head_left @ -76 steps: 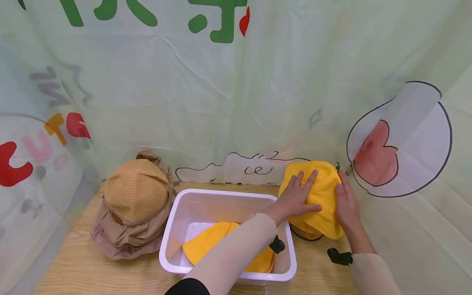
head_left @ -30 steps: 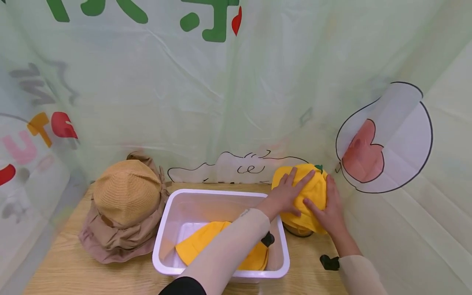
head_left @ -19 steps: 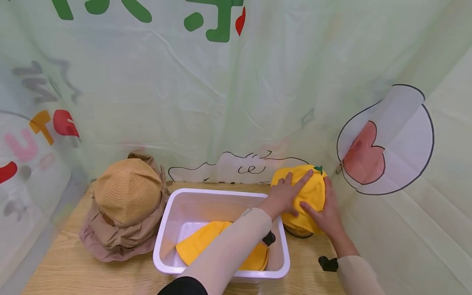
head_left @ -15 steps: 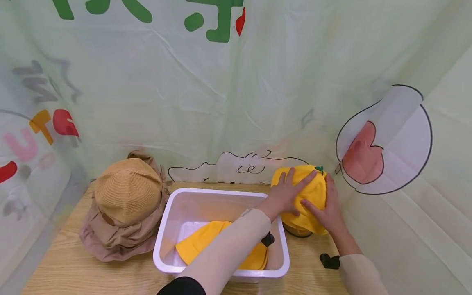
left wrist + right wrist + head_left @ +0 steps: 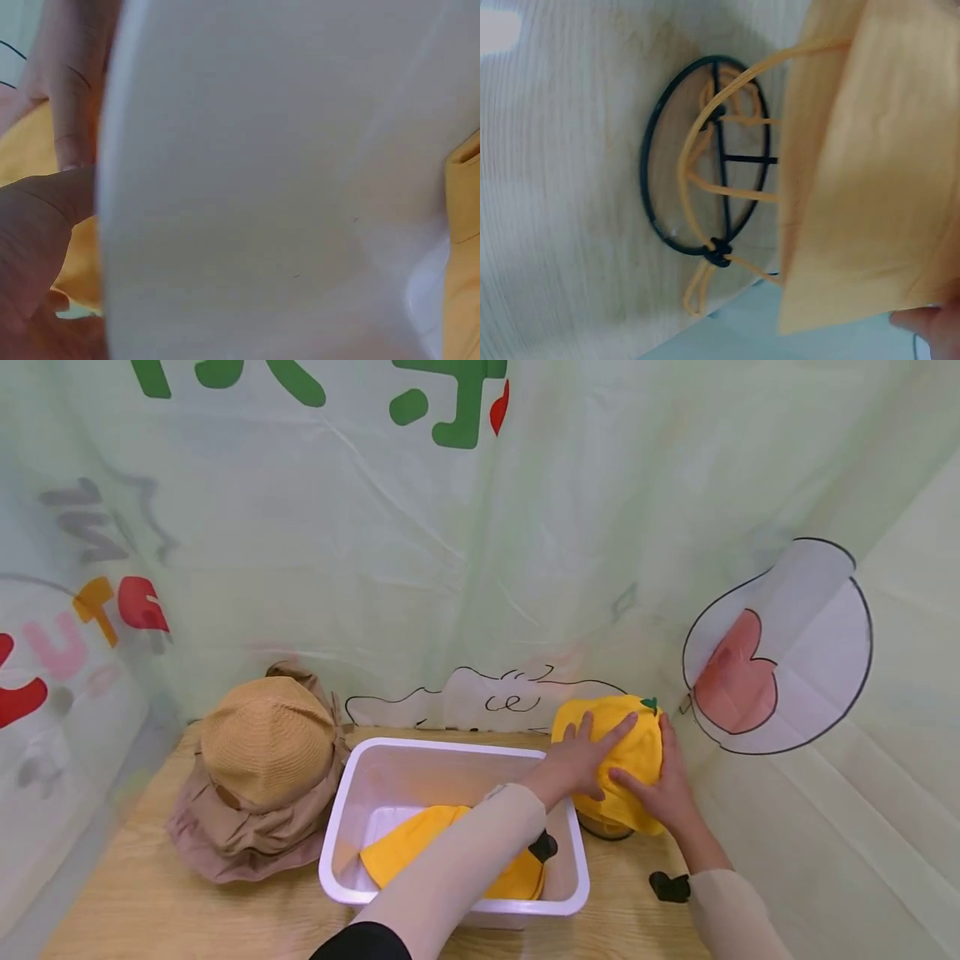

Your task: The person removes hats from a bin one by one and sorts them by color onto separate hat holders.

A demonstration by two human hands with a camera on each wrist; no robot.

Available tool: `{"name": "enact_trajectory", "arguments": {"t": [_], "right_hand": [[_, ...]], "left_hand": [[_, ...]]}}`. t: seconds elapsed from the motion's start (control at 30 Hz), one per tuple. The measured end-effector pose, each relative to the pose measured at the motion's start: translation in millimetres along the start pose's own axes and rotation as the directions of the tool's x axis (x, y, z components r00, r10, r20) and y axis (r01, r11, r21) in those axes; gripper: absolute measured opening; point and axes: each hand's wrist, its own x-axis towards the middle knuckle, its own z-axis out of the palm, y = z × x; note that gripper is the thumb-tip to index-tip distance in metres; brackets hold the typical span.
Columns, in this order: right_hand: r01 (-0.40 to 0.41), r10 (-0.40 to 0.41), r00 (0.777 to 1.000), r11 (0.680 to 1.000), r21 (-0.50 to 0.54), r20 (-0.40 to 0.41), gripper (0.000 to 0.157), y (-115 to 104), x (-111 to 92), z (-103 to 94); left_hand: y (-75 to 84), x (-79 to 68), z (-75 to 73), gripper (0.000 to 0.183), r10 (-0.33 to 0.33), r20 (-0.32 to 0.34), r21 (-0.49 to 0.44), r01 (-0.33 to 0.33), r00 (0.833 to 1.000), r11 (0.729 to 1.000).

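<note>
A yellow cloth bucket hat (image 5: 641,747) with a green leaf tip (image 5: 649,703) stands right of the white box. It sits over a wire stand, whose black ring base (image 5: 646,154) rests on the wood in the right wrist view. Yellow cords (image 5: 739,191) with black toggles hang below the brim (image 5: 855,247). My left hand (image 5: 573,767) lies spread over the crown's left front, its forearm crossing the box. My right hand (image 5: 667,793) rests along the hat's right side, thumb across the front. Its far fingertips are partly hidden. The box wall fills most of the left wrist view.
The white plastic box (image 5: 450,745) contains yellow folded cloth hats (image 5: 412,842), partly covered by my left forearm. At left, a woven straw-coloured hat (image 5: 270,735) tops brown cloth hats (image 5: 255,853). A printed curtain (image 5: 337,568) hangs behind the wooden table (image 5: 135,893).
Since the earliest frame, the hat's leaf tip has turned from its right edge toward the front, and my right thumb has come across the front. Over the last half second the hands have barely moved.
</note>
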Motion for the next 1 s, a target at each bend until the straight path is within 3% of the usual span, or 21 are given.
{"name": "enact_trajectory", "arguments": {"t": [0.2, 0.4, 0.67, 0.87, 1.0], "right_hand": [[0.049, -0.052, 0.996, 0.998, -0.04, -0.074, 0.115, -20.7, -3.7, -2.6], [0.131, -0.143, 0.978, 0.988, -0.086, -0.152, 0.106, -50.4, -3.9, -1.8], [0.237, -0.255, 0.927, 0.967, -0.098, -0.276, 0.058, -101.5, 1.1, 7.0], [0.258, -0.268, 0.946, 0.963, -0.078, -0.184, 0.05, -131.5, 1.6, 23.0], [0.296, -0.302, 0.946, 0.953, -0.067, -0.121, 0.051, -142.8, 1.0, 34.2]], "left_hand": [[-5.8, -28.8, -25.5, 0.118, 0.068, -0.065, -0.005, -0.068, 0.996, 0.998], [-25.5, -68.2, -57.7, 0.108, 0.13, -0.138, -0.06, -0.14, 0.982, 0.988], [-51.0, -111.6, -89.7, 0.1, 0.114, -0.213, -0.157, -0.149, 0.97, 0.976], [-70.3, -148.8, -104.7, 0.096, 0.082, -0.265, -0.194, -0.136, 0.961, 0.972], [-84.3, -173.7, -108.4, 0.093, 0.059, -0.293, -0.212, -0.125, 0.954, 0.969]]}}
